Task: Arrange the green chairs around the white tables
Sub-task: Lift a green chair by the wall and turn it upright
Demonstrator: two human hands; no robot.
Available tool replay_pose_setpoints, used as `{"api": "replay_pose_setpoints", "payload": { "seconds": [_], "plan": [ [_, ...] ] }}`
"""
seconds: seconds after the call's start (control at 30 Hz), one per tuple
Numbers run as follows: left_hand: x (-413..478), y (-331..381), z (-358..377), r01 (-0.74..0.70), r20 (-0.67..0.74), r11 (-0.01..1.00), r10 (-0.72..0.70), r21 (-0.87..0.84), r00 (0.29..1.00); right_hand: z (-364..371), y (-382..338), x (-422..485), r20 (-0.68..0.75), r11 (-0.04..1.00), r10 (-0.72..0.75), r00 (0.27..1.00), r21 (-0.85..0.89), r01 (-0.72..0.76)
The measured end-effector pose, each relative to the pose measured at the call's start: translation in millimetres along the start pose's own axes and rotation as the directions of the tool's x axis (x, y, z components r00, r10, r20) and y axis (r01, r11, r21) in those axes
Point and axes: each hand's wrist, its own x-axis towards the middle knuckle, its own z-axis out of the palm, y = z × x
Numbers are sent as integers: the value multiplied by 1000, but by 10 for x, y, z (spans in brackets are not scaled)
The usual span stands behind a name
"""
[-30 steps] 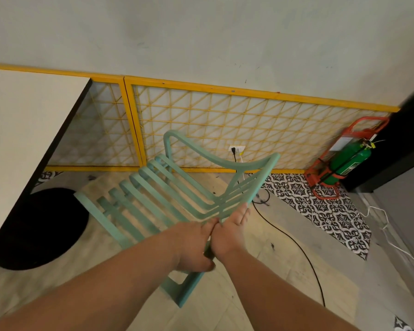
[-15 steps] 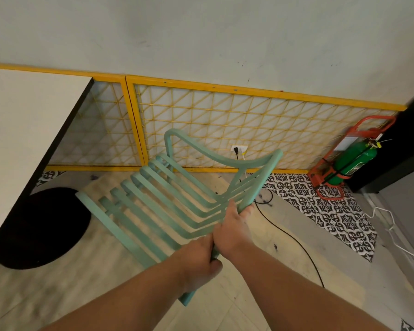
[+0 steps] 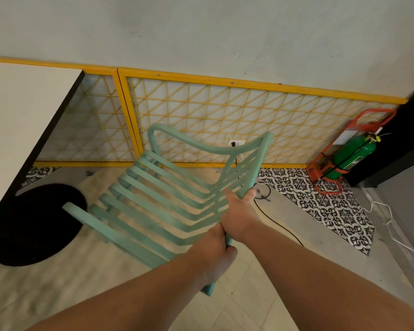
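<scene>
Both hands hold one green chair (image 3: 167,201), which is tilted, with its slatted seat and back turned toward the camera. The left hand (image 3: 214,254) is clenched around the frame at the near lower side of the chair, and the right hand (image 3: 237,216) is just above it, touching it, also closed in a firm grip on the same frame bar where the slats end. The curved top rail of the chair points toward the wall, in front of the yellow lattice panel (image 3: 225,111) — whether its legs touch the floor I cannot tell, because they are hidden behind the seat. The white tabletop (image 3: 17,120) with a dark edge is at the left, and its round black base (image 3: 31,223) stands on the floor just beside the lower left corner of the chair. At the right, well apart from the chair, a green fire extinguisher (image 3: 351,154) leans in a red stand (image 3: 325,177) on the patterned tiles (image 3: 325,206). A black cable (image 3: 275,223) runs over the floor from a wall socket (image 3: 236,142) behind the chair — it passes under the right forearm.
</scene>
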Motion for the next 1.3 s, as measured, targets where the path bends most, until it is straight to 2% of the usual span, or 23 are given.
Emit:
{"api": "replay_pose_setpoints", "payload": {
  "seconds": [0.17,0.3,0.4,0.47,0.57,0.6,0.63,0.7,0.8,0.87,0.93,1.13,1.3],
  "plan": [
    [185,168,219,73,-84,997,-72,17,994,-198,117,151,49,998,9,999,-56,-7],
    [280,308,346,120,-81,992,-117,44,990,-357,158,145,60,991,5,998,-135,3],
    [298,378,345,131,-49,990,-128,48,990,-418,165,112,73,984,-26,997,-171,38],
    [299,399,309,136,-14,988,-135,73,991,-441,186,104,91,984,21,996,-179,-4],
    [257,364,197,80,49,978,-91,192,995,-303,199,81,30,971,-26,999,-238,33],
    [220,336,155,42,80,968,-64,246,995,-271,210,70,-29,988,-25,999,-156,20],
    [169,291,109,7,107,957,-40,289,993,-259,214,42,-95,1000,21,995,0,-21],
    [47,105,23,-16,141,952,-28,306,990,-204,219,-66,-218,979,106,970,195,-63],
    [-142,-351,-121,48,203,895,-152,443,967,122,147,-381,-214,900,234,949,416,-128],
    [-246,-592,-188,108,258,847,-277,520,926,297,138,-556,-252,893,263,931,430,-135],
    [-302,-657,-224,161,287,859,-331,486,899,311,147,-571,-262,887,280,923,438,-145],
    [-185,-569,-132,91,348,840,-317,535,882,296,128,-498,-261,898,286,922,409,-163],
    [-174,-530,-95,79,319,807,-318,585,893,300,159,-410,-252,914,281,926,364,-179]
  ]
}}
